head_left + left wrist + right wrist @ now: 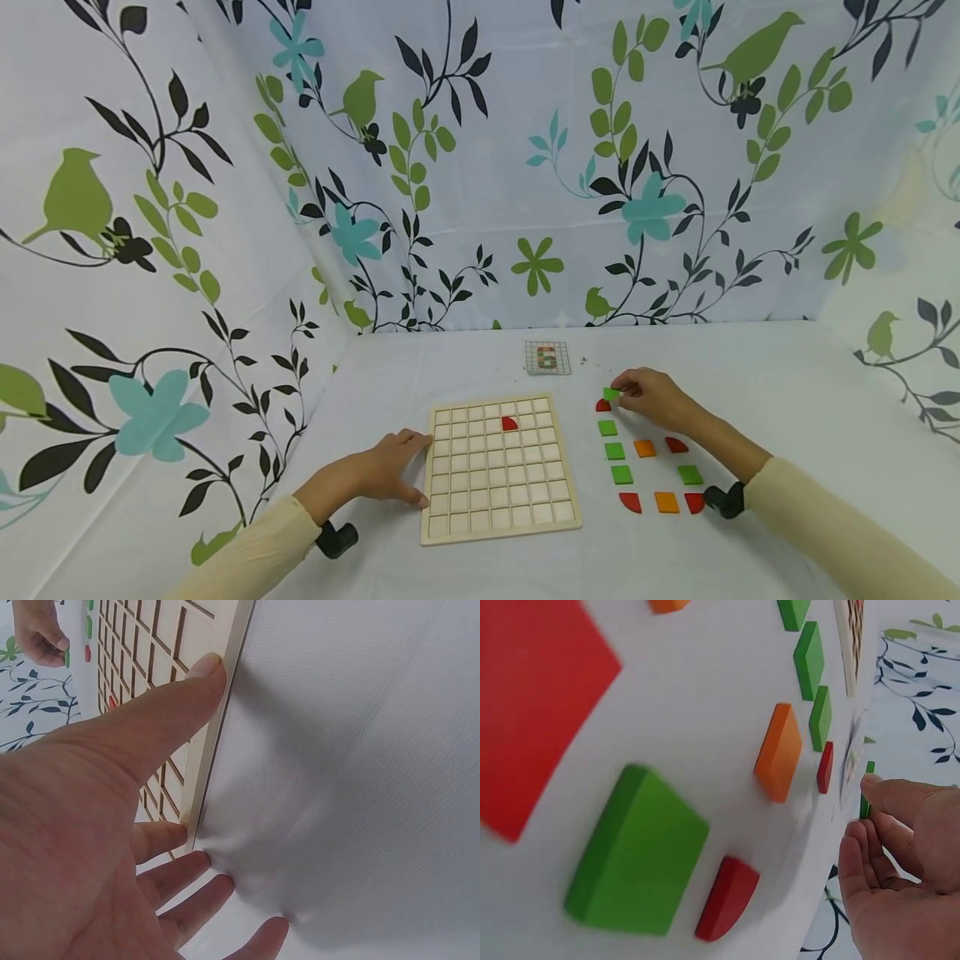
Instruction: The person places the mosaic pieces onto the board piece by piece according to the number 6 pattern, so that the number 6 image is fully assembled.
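Observation:
A wooden grid board (498, 467) lies on the white table, with one red quarter-circle tile (510, 423) in an upper cell. My left hand (386, 468) rests at the board's left edge; in the left wrist view the thumb (202, 675) lies on the frame and the other fingers spread along the edge and cloth. To the right of the board, my right hand (654, 395) pinches a green square tile (868, 795) between thumb and fingers, raised off the table. Just below it in the head view sits another red quarter-circle tile (602, 407).
Right of the board lie several loose tiles: green squares (615, 451), orange squares (666, 502) and red quarter-circles (630, 502). A small card with a coloured grid pattern (547, 357) lies behind the board. Patterned cloth (536, 267) hangs at the back and sides.

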A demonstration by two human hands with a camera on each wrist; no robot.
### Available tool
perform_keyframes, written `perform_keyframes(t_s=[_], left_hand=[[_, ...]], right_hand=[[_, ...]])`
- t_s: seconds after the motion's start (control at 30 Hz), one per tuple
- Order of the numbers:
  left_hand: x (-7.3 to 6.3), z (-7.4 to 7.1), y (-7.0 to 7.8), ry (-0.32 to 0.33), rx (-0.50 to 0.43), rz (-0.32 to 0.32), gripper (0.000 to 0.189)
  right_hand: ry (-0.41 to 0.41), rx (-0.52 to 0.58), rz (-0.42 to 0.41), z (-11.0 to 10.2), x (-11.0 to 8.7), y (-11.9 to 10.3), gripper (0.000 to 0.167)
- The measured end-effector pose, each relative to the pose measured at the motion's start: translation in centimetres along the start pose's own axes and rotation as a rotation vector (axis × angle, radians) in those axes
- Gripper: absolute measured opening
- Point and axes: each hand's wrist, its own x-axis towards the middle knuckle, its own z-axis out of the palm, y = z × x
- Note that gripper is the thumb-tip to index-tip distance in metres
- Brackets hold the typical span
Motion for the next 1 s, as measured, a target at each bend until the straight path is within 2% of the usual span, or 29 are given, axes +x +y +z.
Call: perform_keyframes(t_s=[0.17, 0.4, 0.8, 1.0], left_hand=[[-0.1, -0.1, 0.0, 0.003, -0.010, 0.000, 0.099], [-0.2, -0.1, -0.2, 0.003, -0.018, 0.002, 0.099], [-0.2, 0.1, 0.1, -0.004, -0.019, -0.019, 0.100], [-0.1, 0.2, -0.2, 0.006, -0.019, -0.014, 0.100]], right_hand=[[-0.026, 0.004, -0.009, 0.7, 0.8, -1.2, 0.022], [-0.074, 0.042, -0.074, 1.8, 1.9, -2.9, 0.022], [-0.090, -0.023, -0.154, 4.2, 3.5, -5.7, 0.020], [-0.128, 0.013, -0.174, 5.4, 4.3, -7.4, 0.020]])
